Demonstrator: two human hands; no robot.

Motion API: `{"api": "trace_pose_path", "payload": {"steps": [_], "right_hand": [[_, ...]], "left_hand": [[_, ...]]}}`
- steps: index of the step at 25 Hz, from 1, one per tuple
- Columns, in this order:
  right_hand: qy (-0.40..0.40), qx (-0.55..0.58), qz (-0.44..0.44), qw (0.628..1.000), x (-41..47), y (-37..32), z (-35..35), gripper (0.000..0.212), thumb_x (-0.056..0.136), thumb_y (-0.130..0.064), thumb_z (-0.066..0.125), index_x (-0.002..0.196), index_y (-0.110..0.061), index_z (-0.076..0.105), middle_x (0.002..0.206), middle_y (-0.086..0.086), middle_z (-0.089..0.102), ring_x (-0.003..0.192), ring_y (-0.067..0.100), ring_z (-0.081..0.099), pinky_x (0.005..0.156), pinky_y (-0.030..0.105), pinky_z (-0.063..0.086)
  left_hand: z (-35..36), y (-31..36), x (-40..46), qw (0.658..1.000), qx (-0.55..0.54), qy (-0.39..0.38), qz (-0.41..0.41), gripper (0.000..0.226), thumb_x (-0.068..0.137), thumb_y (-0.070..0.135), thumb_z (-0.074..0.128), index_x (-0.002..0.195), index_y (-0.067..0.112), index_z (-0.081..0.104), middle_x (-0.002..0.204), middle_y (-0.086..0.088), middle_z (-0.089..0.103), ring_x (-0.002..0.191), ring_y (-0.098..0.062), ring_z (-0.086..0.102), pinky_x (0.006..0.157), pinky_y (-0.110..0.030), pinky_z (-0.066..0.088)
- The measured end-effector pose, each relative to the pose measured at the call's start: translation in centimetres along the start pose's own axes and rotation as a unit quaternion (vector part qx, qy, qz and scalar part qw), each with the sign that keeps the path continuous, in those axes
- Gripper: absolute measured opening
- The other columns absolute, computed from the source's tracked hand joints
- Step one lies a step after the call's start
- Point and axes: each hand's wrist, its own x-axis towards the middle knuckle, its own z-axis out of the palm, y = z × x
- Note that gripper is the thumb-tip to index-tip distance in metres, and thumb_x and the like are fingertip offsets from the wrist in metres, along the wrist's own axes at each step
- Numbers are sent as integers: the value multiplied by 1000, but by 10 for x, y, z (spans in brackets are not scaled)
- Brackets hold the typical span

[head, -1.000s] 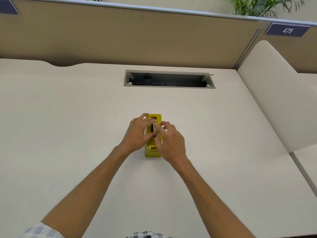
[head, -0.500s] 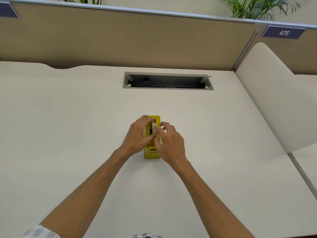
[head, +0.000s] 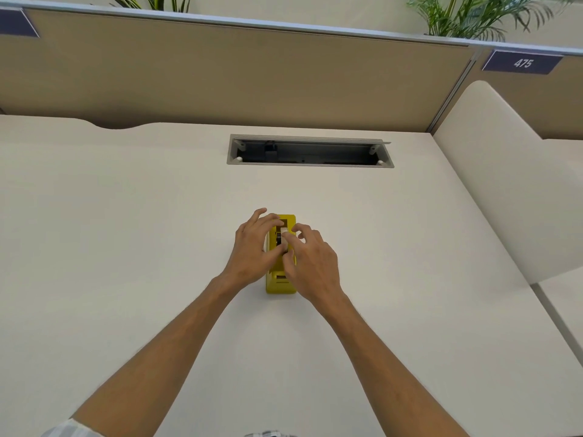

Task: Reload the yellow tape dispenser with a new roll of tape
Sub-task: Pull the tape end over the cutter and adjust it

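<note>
**Two hands on the dispenser**

One pale desk (head: 126,247) fills the view, w/ a tan partition (head: 220,74) behind and an open cable tray (head: 310,151) set into the top. Dispenser (head: 280,287), yellow, stands mid-desk, lengthwise away from the person. Left hand (head: 252,250) curls round its left side. Right hand (head: 310,263) sits over the right side, thumb & forefinger pinching the roll (head: 284,231) in the slot, other fingers loosely spread.

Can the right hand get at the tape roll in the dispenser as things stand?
Probably yes. The right hand is already at the yellow tape dispenser, fingers on the tape roll in its open top. The left hand works the other side, not blocking.
</note>
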Motion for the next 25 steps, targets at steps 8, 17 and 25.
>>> {"api": "trace_pose_path", "payload": {"steps": [8, 17, 25], "right_hand": [[-2, 2, 4, 1000, 0, 0, -1, 36, 89, -16, 56, 124, -18, 61, 128, 7, 58, 105, 26, 59, 65, 36, 51], [-9, 9, 11, 1000, -1, 1, -2, 35, 89, -16, 54, 123, -20, 61, 129, 5, 57, 105, 24, 58, 65, 36, 51], [-9, 15, 14, 1000, -1, -1, -1, 29, 89, -17, 54, 117, -19, 64, 130, 6, 57, 107, 25, 58, 67, 37, 51]], "left_hand": [[-1, 0, -2, 1000, -5, -12, 12, 31, 88, 25, 65, 118, 21, 60, 130, 8, 57, 142, -11, 24, 109, -37, 20], [0, 2, -2, 999, 16, -31, 15, 29, 93, 26, 58, 121, 19, 59, 130, 8, 58, 142, -14, 26, 112, -40, 19], [-2, 4, -2, 999, 22, -9, 28, 35, 96, 28, 52, 129, 17, 55, 139, 5, 52, 143, -11, 21, 111, -35, 18]]}}
